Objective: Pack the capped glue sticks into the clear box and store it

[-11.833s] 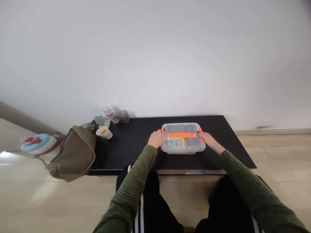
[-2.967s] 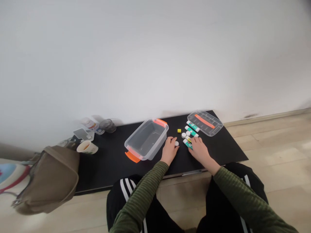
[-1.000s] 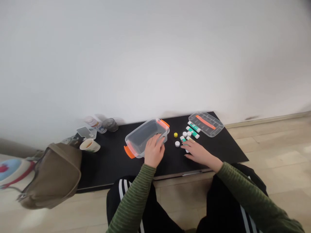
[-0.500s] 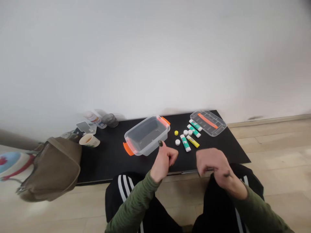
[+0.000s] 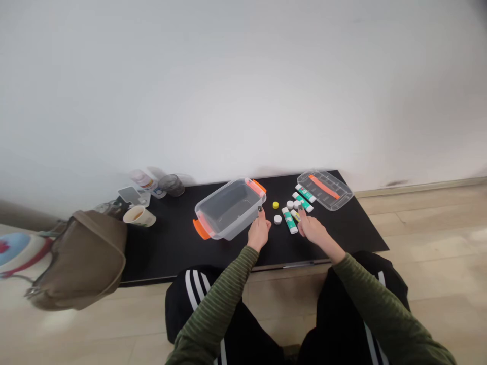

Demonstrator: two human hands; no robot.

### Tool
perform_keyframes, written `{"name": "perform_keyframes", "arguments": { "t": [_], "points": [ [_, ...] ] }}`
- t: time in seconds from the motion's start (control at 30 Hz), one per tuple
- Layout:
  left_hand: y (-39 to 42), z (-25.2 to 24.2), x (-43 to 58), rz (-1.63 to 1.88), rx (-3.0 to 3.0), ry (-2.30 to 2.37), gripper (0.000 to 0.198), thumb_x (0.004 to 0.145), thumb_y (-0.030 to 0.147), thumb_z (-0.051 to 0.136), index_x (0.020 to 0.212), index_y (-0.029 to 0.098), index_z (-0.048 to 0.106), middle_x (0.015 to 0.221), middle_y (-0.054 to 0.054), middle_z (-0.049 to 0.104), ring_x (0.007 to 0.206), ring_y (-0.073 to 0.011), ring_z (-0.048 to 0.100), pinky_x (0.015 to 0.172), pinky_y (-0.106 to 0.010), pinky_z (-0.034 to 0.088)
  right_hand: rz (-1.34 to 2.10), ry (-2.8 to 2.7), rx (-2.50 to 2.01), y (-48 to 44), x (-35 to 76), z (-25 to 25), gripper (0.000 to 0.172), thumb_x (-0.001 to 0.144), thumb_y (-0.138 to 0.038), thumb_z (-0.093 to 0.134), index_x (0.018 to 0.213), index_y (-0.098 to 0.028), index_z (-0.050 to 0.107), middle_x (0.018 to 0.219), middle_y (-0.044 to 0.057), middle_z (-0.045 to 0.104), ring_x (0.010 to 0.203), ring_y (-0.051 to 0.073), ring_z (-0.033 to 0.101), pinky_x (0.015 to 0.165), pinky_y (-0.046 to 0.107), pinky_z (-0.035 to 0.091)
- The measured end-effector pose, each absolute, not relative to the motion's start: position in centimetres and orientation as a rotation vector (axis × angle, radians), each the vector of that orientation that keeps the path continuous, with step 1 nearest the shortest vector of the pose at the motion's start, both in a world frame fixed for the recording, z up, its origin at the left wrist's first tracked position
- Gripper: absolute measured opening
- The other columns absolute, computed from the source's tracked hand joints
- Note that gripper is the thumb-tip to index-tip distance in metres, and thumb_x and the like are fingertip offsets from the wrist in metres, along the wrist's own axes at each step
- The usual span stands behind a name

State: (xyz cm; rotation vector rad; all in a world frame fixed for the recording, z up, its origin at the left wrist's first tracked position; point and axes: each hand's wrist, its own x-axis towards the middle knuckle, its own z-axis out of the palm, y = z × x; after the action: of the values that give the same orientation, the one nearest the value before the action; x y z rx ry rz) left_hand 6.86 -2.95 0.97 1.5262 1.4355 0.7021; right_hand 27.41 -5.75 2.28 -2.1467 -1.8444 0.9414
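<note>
**Left hand [image 5: 258, 233] and right hand [image 5: 312, 229] apart: either side of a teal glue stick [image 5: 289, 220].**
Left hand nearest the clear plastic tub [image 5: 229, 208]; right hand at the other glue sticks [image 5: 303, 202] on the black table [image 5: 163, 253] — any grip cannot be told.

Nothing legible from where I sit: printing on the glue sticks [image 5: 289, 220], paper cup [image 5: 139, 216] and bottle [image 5: 143, 181] too small or blurred to read.

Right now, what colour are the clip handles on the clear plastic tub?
The clip handles are orange; the head view shows them best.
</note>
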Motion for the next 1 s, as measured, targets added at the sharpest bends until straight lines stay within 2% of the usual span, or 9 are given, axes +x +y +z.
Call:
{"name": "perform_keyframes", "arguments": {
  "t": [0.1,0.17,0.23,0.3,0.37,0.43,0.6,0.73,1.0],
  "points": [
    [-2.8,0.6,6.9,0.664,1.596,1.570,0.070,0.099,0.055,0.011,0.042,0.021,0.032,0.045,-0.002,0.040,0.051,-0.0149,0.040,0.057,-0.030,0.025,0.919,-1.788,-2.197,-5.3,28.1,2.3,0.074,0.101,-0.053,0.012,0.050,-0.021,0.056,0.059,0.007,0.064,0.066,0.019,0.064,0.075,0.030,0.047],
    [-2.6,0.0,7.0,0.674,1.689,1.606,0.062,0.099,0.051,0.025,0.051,0.021,0.048,0.055,-0.002,0.053,0.059,-0.0160,0.050,0.060,-0.028,0.031,0.885,-1.786,-2.253,-5.1,28.2,2.1,0.073,0.100,-0.055,0.014,0.055,-0.021,0.061,0.066,0.008,0.068,0.071,0.020,0.067,0.074,0.031,0.047],
    [-2.4,-0.9,7.3,0.718,1.806,1.583,0.038,0.096,0.044,0.042,0.074,0.021,0.062,0.077,-0.002,0.064,0.071,-0.0173,0.057,0.067,-0.028,0.037,0.794,-1.812,-2.319,-5.0,27.9,1.8,0.066,0.097,-0.059,0.022,0.066,-0.021,0.067,0.079,0.011,0.071,0.080,0.024,0.069,0.074,0.033,0.048],
    [-2.2,-1.9,7.7,0.779,1.935,1.489,0.020,0.091,0.035,0.054,0.102,0.021,0.065,0.104,-0.006,0.066,0.090,-0.0191,0.061,0.078,-0.030,0.043,0.646,-1.862,-2.380,-5.1,27.2,1.5,0.056,0.095,-0.061,0.032,0.082,-0.021,0.070,0.090,0.012,0.072,0.089,0.029,0.069,0.075,0.036,0.047],
    [-2.1,-3.0,8.3,0.798,2.041,1.394,0.034,0.087,0.027,0.060,0.119,0.021,0.060,0.124,-0.010,0.060,0.111,-0.0224,0.057,0.092,-0.034,0.043,0.506,-1.930,-2.420,-5.2,26.4,1.2,0.048,0.094,-0.059,0.038,0.097,-0.021,0.068,0.094,0.013,0.072,0.093,0.031,0.069,0.077,0.038,0.047],
    [-2.0,-3.8,8.7,0.760,2.108,1.372,0.041,0.084,0.023,0.063,0.125,0.021,0.058,0.132,-0.012,0.057,0.122,-0.0257,0.051,0.101,-0.040,0.039,0.442,-1.987,-2.441,-5.3,25.8,0.8,0.044,0.094,-0.055,0.041,0.106,-0.020,0.065,0.095,0.014,0.072,0.093,0.031,0.070,0.078,0.039,0.048],
    [-2.1,-4.1,8.7,0.633,2.162,1.418,0.032,0.085,0.013,0.058,0.116,0.021,0.062,0.116,-0.010,0.066,0.111,-0.0256,0.056,0.097,-0.041,0.040,0.459,-2.013,-2.496,-4.9,25.1,0.2,0.047,0.091,-0.056,0.046,0.116,-0.018,0.061,0.103,0.018,0.072,0.095,0.032,0.070,0.078,0.039,0.048],
    [-2.1,-3.7,8.1,0.720,2.053,1.436,0.028,0.084,0.012,0.058,0.109,0.021,0.064,0.107,-0.009,0.068,0.106,-0.0251,0.058,0.096,-0.042,0.041,0.491,-2.035,-2.489,-4.6,24.8,0.2,0.044,0.087,-0.055,0.051,0.106,-0.018,0.066,0.101,0.018,0.072,0.094,0.033,0.069,0.076,0.039,0.049],
    [-2.6,-2.6,7.8,1.168,0.895,1.091,0.027,0.078,0.033,0.074,0.100,0.018,0.066,0.098,-0.007,0.070,0.090,-0.0173,0.066,0.088,-0.033,0.048,0.499,-2.008,-2.225,-6.5,24.7,1.5,0.038,0.087,-0.055,0.048,0.077,-0.022,0.064,0.075,0.006,0.068,0.074,0.023,0.067,0.060,0.027,0.038]
  ]
}}
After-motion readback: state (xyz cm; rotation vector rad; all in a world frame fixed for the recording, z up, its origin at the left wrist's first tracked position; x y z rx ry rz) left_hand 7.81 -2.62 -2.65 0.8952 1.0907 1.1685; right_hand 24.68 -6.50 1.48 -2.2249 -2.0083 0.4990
